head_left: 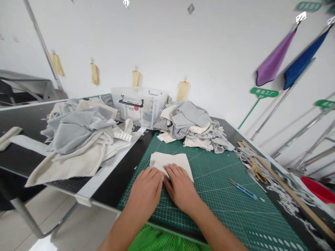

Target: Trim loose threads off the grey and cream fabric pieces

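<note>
A cream piece of cloth (180, 159) lies on the green cutting mat (217, 174), near its front left part. Both hands rest on the near side of this cloth, their thumbs close together. My left hand (148, 186) has its fingers pressed together on the cloth's left near edge. Beside it, my right hand (180, 184) lies over the middle of the near edge, fingers bent and close together, gripping the cloth. The fingertips of both hands press into the fabric.
Grey and cream cloths are heaped at the left (75, 129) and behind the mat (188, 118). A clear plastic box (136, 108) stands between the heaps. Blue snips (243, 189) lie on the mat's right. Farther right are yellow-handled scissors (260, 176), fabric scraps and a wooden strip (293, 195).
</note>
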`<state>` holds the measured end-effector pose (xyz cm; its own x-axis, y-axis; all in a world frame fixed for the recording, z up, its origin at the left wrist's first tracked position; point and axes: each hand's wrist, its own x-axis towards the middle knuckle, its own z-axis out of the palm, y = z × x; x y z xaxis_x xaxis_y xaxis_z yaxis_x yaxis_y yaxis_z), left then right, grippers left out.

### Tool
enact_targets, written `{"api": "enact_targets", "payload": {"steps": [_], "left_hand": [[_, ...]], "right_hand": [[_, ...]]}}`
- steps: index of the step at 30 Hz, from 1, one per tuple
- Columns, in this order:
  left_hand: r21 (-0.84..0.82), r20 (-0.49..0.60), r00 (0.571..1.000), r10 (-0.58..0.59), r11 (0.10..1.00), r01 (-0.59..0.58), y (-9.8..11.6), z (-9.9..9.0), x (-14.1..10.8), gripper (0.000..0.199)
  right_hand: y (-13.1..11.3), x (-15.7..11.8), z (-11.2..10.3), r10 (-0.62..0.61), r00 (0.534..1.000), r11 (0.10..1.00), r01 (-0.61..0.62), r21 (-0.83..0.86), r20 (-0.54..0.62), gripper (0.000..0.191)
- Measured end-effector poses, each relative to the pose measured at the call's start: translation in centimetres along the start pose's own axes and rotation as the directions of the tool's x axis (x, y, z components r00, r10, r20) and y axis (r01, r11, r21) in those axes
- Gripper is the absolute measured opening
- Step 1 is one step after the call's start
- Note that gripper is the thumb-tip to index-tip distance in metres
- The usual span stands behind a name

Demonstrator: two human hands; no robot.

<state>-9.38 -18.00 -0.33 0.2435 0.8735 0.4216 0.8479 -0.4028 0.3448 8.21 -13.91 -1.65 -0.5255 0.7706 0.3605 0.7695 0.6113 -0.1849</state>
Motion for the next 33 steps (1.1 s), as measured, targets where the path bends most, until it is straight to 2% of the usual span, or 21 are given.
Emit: {"api": "enact_targets", "payload": {"steps": [3, 7, 9, 11, 13, 15, 16, 18, 21, 23, 25, 27, 29, 31, 33], "left_hand": [[0.021, -0.111, 0.994, -0.025, 0.999, 0.027, 0.2, 0.9, 0.4, 0.028], [0.057, -0.200, 0.978, -0.062, 0.996, 0.075, -0.3, 3.2, 0.1, 0.050], [0.079, -0.234, 0.964, -0.126, 0.986, 0.148, -0.6, 4.1, -0.1, 0.055], [0.099, -0.230, 0.960, -0.159, 0.978, 0.185, -0.8, 4.6, -0.4, 0.050], [0.114, -0.189, 0.971, -0.148, 0.979, 0.171, -0.9, 4.9, -0.6, 0.042], [0.120, -0.161, 0.979, -0.127, 0.982, 0.148, -1.0, 5.1, -0.8, 0.039], [0.120, -0.162, 0.979, -0.122, 0.983, 0.142, -0.9, 5.1, -0.8, 0.039], [0.112, -0.180, 0.977, -0.114, 0.984, 0.136, -0.8, 4.9, -0.8, 0.039], [0.077, -0.200, 0.971, -0.129, 0.986, 0.147, -0.5, 4.1, -0.6, 0.032], [0.039, -0.242, 0.951, -0.194, 0.977, 0.209, -0.1, 3.3, -0.3, 0.027], [-0.001, -0.318, 0.910, -0.264, 0.960, 0.278, 0.2, 2.5, -0.1, 0.024], [-0.019, -0.363, 0.895, -0.259, 0.962, 0.271, 0.3, 2.1, 0.0, 0.023], [0.002, -0.329, 0.929, -0.170, 0.984, 0.180, 0.3, 2.4, -0.1, 0.026], [0.028, -0.250, 0.964, -0.093, 0.994, 0.103, 0.1, 3.1, -0.3, 0.031], [0.037, -0.194, 0.978, -0.080, 0.995, 0.089, -0.2, 3.7, -0.6, 0.034]], "right_hand": [[0.1, -0.1, -0.1, -0.023, 1.000, 1.000, 0.023, -0.019, -0.001, 0.044], [0.5, 0.3, 0.0, 0.016, 0.999, 1.000, -0.017, -0.006, -0.028, 0.039], [0.7, 0.6, 0.1, 0.090, 0.994, 0.994, -0.086, 0.062, -0.061, 0.041], [0.9, 1.0, 0.2, 0.197, 0.975, 0.970, -0.179, 0.167, -0.098, 0.044], [1.2, 1.2, 0.1, 0.337, 0.930, 0.922, -0.293, 0.253, -0.150, 0.048], [1.4, 1.3, 0.0, 0.417, 0.882, 0.891, -0.350, 0.289, -0.219, 0.050], [1.4, 1.3, 0.0, 0.407, 0.880, 0.898, -0.336, 0.284, -0.245, 0.050], [1.3, 1.3, 0.1, 0.298, 0.921, 0.941, -0.239, 0.240, -0.252, 0.050], [1.0, 1.1, 0.6, 0.110, 0.984, 0.987, -0.091, 0.135, -0.138, 0.056], [0.8, 0.9, 0.9, 0.060, 0.996, 0.995, -0.055, 0.079, -0.063, 0.054], [0.7, 0.8, 1.0, 0.042, 0.999, 0.997, -0.041, 0.058, -0.024, 0.049], [0.7, 0.7, 0.7, 0.012, 1.000, 0.997, -0.012, 0.080, 0.003, 0.045], [0.8, 0.7, 0.1, -0.032, 0.999, 0.990, 0.026, 0.137, 0.036, 0.044], [1.4, 0.9, -0.7, -0.040, 0.998, 0.981, 0.029, 0.193, 0.056, 0.041], [2.6, 1.1, -1.2, 0.034, 0.999, 0.976, -0.039, 0.213, 0.028, 0.037]]}}
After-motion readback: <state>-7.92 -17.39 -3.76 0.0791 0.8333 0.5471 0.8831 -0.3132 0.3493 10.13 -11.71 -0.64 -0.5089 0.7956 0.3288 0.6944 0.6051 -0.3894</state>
